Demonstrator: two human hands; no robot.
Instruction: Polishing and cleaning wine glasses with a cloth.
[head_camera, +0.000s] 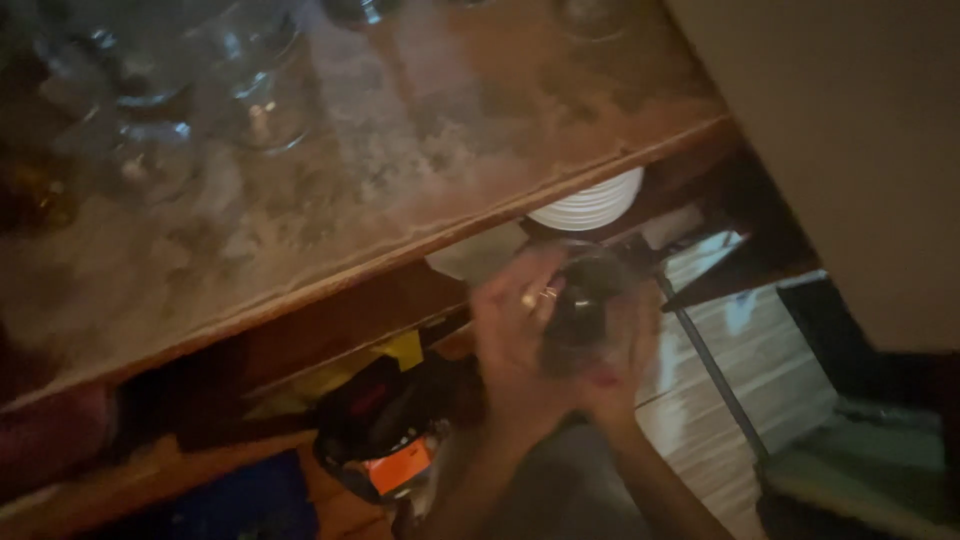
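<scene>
Glass (588, 300) sits clasped between both hands, left (512, 335) and right (625, 360), below the shelf (400, 200).

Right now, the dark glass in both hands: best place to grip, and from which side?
Around its side wall, from both flanks. The dark glass is rounded, and the left hand and right hand already cup opposite sides below the wooden shelf. The picture is blurred, so finger placement is unclear.

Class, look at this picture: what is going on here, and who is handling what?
A person holds a clear glass in both hands below a worn wooden shelf. The left hand, wearing rings, wraps one side; the right hand cups the other. More glasses stand on the shelf, and white plates are stacked on the level beneath. The picture is dim and blurred.
</scene>
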